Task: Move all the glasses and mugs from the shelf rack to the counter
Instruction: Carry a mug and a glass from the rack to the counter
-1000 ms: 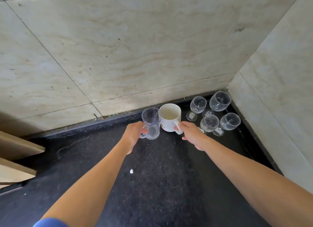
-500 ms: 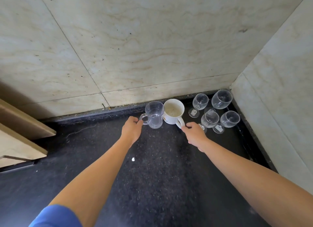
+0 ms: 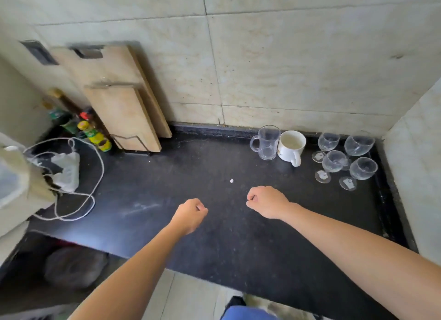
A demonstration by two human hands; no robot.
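Clear glass handled mug (image 3: 266, 143) and white ceramic mug (image 3: 291, 147) now stand released, touching, at the black counter (image 3: 167, 176) back by four stemmed glasses (image 3: 343, 159); left hand (image 3: 189, 214) and right hand (image 3: 267, 201) have pulled back, loosely curled, empty, probably heading back for more.

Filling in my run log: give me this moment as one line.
left hand: empty, curled | right hand: empty, curled | clear glass mug and white ceramic mug: on black counter

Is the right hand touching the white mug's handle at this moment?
Apart. The head view shows the right hand curled into a loose fist, with bare black counter between it and the white mug.
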